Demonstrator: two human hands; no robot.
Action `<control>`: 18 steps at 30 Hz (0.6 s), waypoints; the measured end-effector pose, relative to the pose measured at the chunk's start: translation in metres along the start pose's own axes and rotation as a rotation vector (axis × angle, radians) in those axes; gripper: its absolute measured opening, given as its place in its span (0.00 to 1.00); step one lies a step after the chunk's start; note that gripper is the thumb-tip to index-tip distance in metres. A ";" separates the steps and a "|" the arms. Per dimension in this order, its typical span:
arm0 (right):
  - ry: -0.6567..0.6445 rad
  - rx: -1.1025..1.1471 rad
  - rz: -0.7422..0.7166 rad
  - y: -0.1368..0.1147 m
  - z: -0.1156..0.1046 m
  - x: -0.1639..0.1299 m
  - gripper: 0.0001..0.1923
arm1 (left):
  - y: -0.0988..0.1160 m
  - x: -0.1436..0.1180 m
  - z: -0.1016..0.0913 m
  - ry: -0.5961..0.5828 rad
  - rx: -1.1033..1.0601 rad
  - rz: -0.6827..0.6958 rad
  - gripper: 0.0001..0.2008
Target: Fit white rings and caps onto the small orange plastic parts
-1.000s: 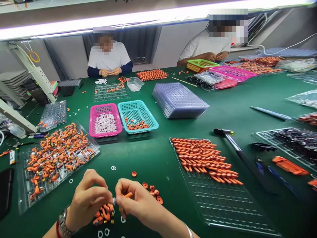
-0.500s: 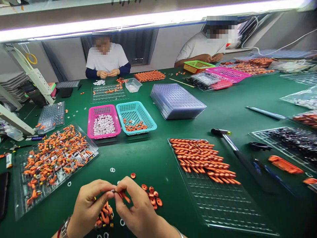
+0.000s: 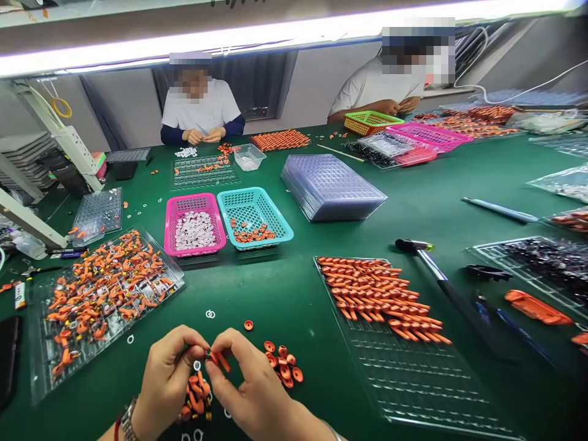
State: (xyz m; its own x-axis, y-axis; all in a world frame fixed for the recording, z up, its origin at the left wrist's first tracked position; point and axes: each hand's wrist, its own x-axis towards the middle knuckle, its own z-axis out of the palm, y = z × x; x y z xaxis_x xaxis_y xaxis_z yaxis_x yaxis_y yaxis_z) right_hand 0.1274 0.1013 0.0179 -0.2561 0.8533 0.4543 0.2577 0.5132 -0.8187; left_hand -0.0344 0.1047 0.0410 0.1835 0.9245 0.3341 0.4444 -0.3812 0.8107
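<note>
Matt green table mat (image 3: 294,300), glossy clear plastic tray (image 3: 413,373), seemingly rubbery orange pieces (image 3: 282,364).

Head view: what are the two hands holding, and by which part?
Left hand and right hand pinch one small orange plastic piece at its upper end, between fingertips; exact grip unclear.

Green table (image 3: 432,202) bears trays (image 3: 413,367), baskets (image 3: 255,215) (pink, teal), hammer (image 3: 441,282).

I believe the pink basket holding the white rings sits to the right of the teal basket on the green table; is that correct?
Not quite: in the head view the pink basket holding the white rings sits to the left of the teal basket on the green table.
</note>
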 end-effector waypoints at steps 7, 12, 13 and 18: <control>-0.052 0.030 0.057 0.001 -0.001 0.001 0.03 | 0.001 -0.002 0.005 0.000 0.039 0.072 0.11; -0.051 0.042 0.072 -0.001 -0.004 0.004 0.03 | 0.001 -0.003 0.001 -0.042 0.012 0.128 0.11; -0.052 0.044 0.072 -0.001 -0.005 0.004 0.03 | 0.001 -0.003 0.001 -0.055 0.006 0.133 0.11; -0.036 0.047 0.023 -0.001 -0.007 0.006 0.04 | 0.002 -0.003 0.000 -0.064 -0.010 0.118 0.09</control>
State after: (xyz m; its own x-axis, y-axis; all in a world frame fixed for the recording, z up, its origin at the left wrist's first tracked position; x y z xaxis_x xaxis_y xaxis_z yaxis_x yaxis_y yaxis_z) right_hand 0.1321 0.1065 0.0238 -0.2839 0.8605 0.4231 0.2203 0.4880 -0.8446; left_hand -0.0339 0.1011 0.0413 0.2893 0.8714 0.3961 0.4080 -0.4866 0.7725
